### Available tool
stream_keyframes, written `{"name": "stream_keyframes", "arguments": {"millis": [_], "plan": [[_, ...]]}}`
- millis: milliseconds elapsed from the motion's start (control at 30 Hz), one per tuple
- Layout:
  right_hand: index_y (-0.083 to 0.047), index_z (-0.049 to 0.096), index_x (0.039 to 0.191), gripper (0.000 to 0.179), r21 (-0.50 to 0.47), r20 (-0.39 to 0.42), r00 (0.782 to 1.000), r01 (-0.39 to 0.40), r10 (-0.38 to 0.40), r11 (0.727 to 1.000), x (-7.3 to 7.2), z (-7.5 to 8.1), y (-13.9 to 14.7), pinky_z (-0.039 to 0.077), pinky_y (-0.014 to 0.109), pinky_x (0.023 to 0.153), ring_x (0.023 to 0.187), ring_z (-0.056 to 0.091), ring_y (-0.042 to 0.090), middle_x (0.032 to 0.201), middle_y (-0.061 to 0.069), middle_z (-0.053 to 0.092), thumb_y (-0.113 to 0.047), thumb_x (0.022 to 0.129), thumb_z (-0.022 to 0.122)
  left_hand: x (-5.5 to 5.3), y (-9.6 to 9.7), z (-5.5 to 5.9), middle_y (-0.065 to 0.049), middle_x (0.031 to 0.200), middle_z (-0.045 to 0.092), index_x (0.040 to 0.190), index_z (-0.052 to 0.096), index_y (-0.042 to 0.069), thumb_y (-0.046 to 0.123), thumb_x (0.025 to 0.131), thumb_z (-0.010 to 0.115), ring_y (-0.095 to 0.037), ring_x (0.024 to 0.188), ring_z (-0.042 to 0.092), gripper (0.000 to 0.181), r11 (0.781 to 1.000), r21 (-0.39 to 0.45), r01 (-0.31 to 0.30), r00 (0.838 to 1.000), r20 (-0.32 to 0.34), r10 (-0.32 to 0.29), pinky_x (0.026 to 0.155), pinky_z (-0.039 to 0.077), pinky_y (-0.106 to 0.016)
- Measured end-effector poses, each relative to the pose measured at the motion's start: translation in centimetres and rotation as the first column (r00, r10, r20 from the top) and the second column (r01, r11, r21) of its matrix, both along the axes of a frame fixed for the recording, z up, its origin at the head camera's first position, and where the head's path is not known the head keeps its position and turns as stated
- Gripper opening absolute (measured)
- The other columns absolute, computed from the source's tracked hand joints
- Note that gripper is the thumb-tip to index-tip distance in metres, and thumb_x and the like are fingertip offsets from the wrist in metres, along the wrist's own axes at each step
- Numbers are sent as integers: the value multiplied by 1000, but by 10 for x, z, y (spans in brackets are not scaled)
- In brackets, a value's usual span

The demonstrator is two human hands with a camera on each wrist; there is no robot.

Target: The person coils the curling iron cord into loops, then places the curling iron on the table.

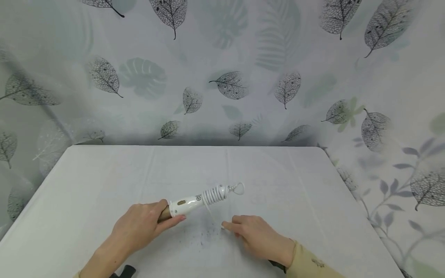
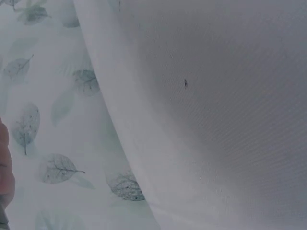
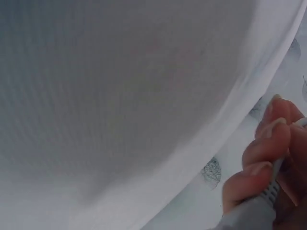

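My left hand (image 1: 142,224) grips the gold-brown end of a white hair iron (image 1: 187,204), thumb and fingers around it. The iron slants up to the right above the white table. Its white cord (image 1: 213,195) is wound in several turns around the far end, and a loose loop sticks out past the tip. A thin length of cord hangs toward my right hand (image 1: 255,235), which holds the cord's end low over the table. In the right wrist view, curled fingers hold a white plug (image 3: 252,213) with a ribbed neck. Only fingers (image 2: 5,165) show in the left wrist view.
The white tabletop (image 1: 104,173) has dark smudges (image 1: 205,235) below the iron. A leaf-patterned curtain (image 1: 222,96) hangs behind and at both sides. Part of a black object (image 1: 128,271) shows at the bottom left, by the left forearm.
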State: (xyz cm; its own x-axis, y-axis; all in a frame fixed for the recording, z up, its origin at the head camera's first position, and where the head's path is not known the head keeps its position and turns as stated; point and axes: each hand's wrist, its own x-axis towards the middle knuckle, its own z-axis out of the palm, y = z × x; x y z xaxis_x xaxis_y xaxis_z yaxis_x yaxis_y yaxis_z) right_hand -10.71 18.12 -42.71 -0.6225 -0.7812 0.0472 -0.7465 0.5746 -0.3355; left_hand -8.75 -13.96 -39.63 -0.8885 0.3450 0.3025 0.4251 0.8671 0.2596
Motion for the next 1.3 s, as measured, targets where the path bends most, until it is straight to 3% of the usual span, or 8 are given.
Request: {"name": "stream_keyframes", "arguments": {"millis": [300, 500, 600, 700, 733, 900, 1100, 1300], "plan": [[-10, 73, 114, 27, -82, 60, 993, 104, -99, 991, -30, -12, 2, 42, 18, 63, 65, 43, 0, 76, -6, 59, 3, 90, 67, 3, 4, -2, 19, 57, 26, 72, 44, 24, 58, 87, 69, 5, 48, 23, 45, 998, 30, 57, 997, 45, -58, 44, 22, -15], [-3, 71, 104, 13, -82, -76, 991, 101, -107, 992, -47, -14, 6, 55, 29, 75, 88, 71, 16, 96, 6, 75, -2, 93, 67, 6, 7, -1, 19, 57, 30, 73, 45, 25, 62, 89, 64, 4, 49, 26, 45, 996, 39, 77, 990, 115, -81, 45, 23, -16], [-5, 70, 96, 5, -124, -24, 994, 106, -110, 987, -55, -13, 3, 54, 27, 72, 80, 68, 11, 89, 0, 73, -3, 93, 66, 6, 7, -2, 20, 57, 28, 73, 44, 25, 62, 90, 63, 5, 50, 25, 45, 993, 49, 106, 986, 124, -111, 45, 23, -16], [-12, 63, 84, 14, -126, 22, 992, 124, -123, 984, -63, -12, -3, 45, 21, 63, 64, 50, 4, 71, -9, 59, -10, 97, 63, 5, 9, -3, 21, 57, 26, 73, 44, 26, 64, 90, 61, 5, 50, 24, 45, 989, 47, 141, 980, 138, -147, 46, 22, -16], [-15, 59, 81, 18, -117, 25, 991, 137, -135, 984, -66, -11, -6, 40, 20, 60, 62, 43, 3, 67, -11, 51, -14, 99, 63, 5, 9, -3, 21, 57, 26, 73, 44, 26, 64, 90, 60, 5, 50, 24, 45, 987, 41, 155, 977, 141, -160, 46, 22, -15], [-14, 61, 86, 17, -87, -17, 971, 235, -238, 968, -75, -7, -9, 39, 22, 60, 62, 42, 4, 68, -10, 52, -24, 99, 63, 7, 11, -4, 20, 56, 25, 71, 43, 26, 66, 91, 58, 5, 50, 24, 47, 979, 15, 202, 968, 149, -202, 47, 21, -15], [-18, 60, 88, 17, -217, 75, 972, 235, -223, 947, -72, -4, -9, 37, 19, 59, 61, 40, 0, 69, -14, 50, -31, 99, 62, 11, 11, -5, 20, 55, 21, 68, 41, 26, 65, 91, 58, 6, 48, 19, 49, 967, -21, 253, 962, 111, -249, 46, 18, -14], [-18, 62, 90, 9, -413, 113, 978, 205, -173, 887, -71, 13, -12, 34, 21, 56, 57, 34, 0, 67, -14, 46, -22, 98, 66, 12, 12, -1, 19, 53, 24, 66, 41, 25, 69, 92, 53, 4, 47, 22, 53, 973, -54, 224, 964, 160, -213, 45, 21, -16]]}}
